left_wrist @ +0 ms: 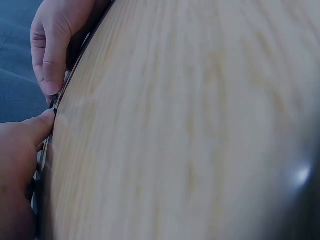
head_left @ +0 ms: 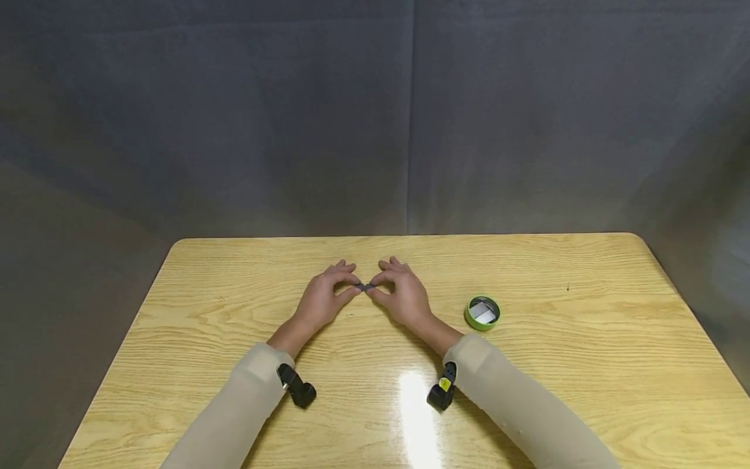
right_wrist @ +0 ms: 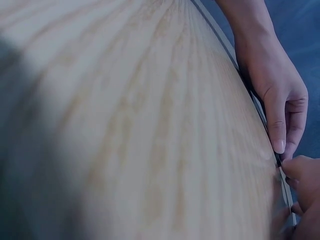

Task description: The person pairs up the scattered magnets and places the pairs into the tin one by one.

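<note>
Over the middle of the table, my left hand [head_left: 318,298] pinches a small dark piece [head_left: 360,286] between thumb and forefinger. Facing it, my right hand [head_left: 405,296] pinches a small dark piece [head_left: 369,287] the same way. The two hands' fingertips nearly meet, and the dark bits come together between them; I cannot tell whether they are two pieces or one. In the left wrist view, the left thumb [left_wrist: 46,116] is low beside the tabletop. The right wrist view has the right hand [right_wrist: 310,182] at its lower right edge, the dark piece mostly hidden by fingers.
To the right of my right hand stands a round green tin [head_left: 469,320] holding several flat silvery pieces [head_left: 483,312]. A tiny dark speck [head_left: 568,286] lies farther right on the wood-grain table [head_left: 586,365]. Behind the table's far edge hangs a dark grey curtain [head_left: 293,130].
</note>
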The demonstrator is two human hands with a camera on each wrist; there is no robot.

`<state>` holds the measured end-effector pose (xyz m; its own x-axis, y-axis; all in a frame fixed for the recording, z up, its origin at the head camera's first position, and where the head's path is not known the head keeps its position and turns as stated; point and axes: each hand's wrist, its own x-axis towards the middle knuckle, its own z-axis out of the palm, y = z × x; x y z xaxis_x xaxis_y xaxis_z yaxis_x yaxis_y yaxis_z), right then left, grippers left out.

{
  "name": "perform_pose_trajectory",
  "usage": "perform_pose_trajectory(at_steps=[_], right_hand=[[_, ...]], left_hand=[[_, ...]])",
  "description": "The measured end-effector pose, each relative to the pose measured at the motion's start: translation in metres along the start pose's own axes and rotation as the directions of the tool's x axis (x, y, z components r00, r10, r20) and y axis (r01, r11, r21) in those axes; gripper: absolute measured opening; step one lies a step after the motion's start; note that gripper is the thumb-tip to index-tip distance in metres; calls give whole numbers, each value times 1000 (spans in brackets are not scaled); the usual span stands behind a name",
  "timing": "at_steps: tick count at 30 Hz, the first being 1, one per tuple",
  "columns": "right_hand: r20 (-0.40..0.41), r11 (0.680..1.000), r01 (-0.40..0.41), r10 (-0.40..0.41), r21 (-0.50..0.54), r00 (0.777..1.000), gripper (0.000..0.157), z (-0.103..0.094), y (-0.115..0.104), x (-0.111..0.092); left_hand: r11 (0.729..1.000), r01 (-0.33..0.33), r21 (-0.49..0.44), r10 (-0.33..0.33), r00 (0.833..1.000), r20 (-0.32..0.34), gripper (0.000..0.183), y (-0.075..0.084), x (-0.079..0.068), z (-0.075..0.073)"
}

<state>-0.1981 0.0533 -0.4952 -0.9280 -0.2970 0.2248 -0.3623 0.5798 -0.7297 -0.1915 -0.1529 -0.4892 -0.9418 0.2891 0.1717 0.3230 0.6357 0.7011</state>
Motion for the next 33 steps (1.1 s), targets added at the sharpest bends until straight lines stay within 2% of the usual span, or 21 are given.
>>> perform_pose_trajectory(at_steps=[9, 23, 33], right_hand=[[-5, 999, 34, -34, -22, 999, 17, 0, 0, 1], [24, 997, 53, -52, -47, 998, 21, 0, 2, 0], [-17, 997, 62, -62, -37, 998, 17, 2, 3, 0]], left_hand=[[999, -34, 18, 34, 999, -9, 20, 1, 0, 1], [999, -39, 16, 40, 999, -23, 20, -1, -2, 2], [998, -56, 11, 56, 998, -24, 18, -1, -1, 3]])
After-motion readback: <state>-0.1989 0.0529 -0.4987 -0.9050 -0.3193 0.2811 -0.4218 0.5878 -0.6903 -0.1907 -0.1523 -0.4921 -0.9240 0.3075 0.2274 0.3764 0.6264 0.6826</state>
